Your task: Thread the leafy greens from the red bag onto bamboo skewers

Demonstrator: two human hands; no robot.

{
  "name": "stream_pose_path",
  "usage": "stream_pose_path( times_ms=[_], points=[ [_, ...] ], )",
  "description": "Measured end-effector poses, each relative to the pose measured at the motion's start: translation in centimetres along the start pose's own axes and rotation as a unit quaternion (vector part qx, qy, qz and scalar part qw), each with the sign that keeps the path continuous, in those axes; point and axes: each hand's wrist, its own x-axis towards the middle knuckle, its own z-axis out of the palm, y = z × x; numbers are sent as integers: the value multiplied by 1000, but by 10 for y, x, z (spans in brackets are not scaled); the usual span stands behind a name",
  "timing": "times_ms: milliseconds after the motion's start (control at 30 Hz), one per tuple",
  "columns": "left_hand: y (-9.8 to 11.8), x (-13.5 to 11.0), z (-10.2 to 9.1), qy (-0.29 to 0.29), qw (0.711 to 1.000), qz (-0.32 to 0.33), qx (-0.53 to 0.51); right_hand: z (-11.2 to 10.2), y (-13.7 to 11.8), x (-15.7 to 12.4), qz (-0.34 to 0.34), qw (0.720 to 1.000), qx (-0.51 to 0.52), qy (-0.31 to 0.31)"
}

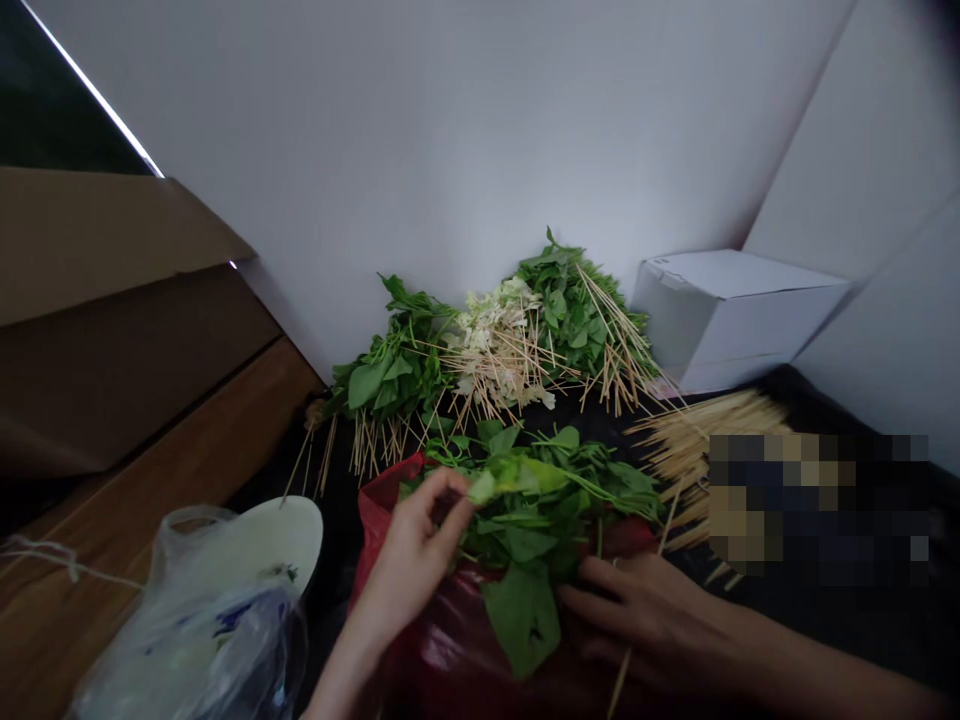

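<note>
Left hand point(409, 565) pinches a pale leaf point(491, 487) atop the greens point(555, 510) heaped in a red bag point(450, 650), grip closed on its left end, the leaf running rightward. Right hand point(649, 610) rests on the bag just right; whether its grip holds the skewer point(621, 685) beneath is unclear.

The left hand point(416, 555) pinches its fingertips together; the right hand point(645, 610) lies flat, fingers extended.
</note>
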Motion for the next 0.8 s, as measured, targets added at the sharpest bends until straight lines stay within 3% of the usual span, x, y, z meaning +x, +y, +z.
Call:
stream_pose_path(
  times_ms=[67,167,233,300,367,433,533,600,700,800],
  points=[
    [0,9,-13,20,999,-26,-31,-13,1,-4,20,998,-14,57],
    [-6,24,-21,-9,997,-55,-51,-24,6,-7,76,989,-41,122],
    [-14,31,-16,-39,997,-55,-29,-23,10,-5,80,989,-52,116],
    [-22,35,-6,-54,996,-36,62,-15,13,1,46,992,-73,91],
    [-29,36,4,-61,982,-10,178,-5,18,11,32,992,-101,64],
    [-34,37,13,-54,960,11,273,3,24,21,61,990,-122,35],
    [-37,39,16,-22,945,24,326,9,38,36,71,988,-136,9],
    [-37,40,10,14,958,23,286,10,47,41,58,988,-144,4],
    [-31,33,-11,99,976,34,192,9,55,41,55,987,-151,3],
    [-21,7,-42,168,977,35,126,6,56,32,68,989,-135,8]
  ],
)
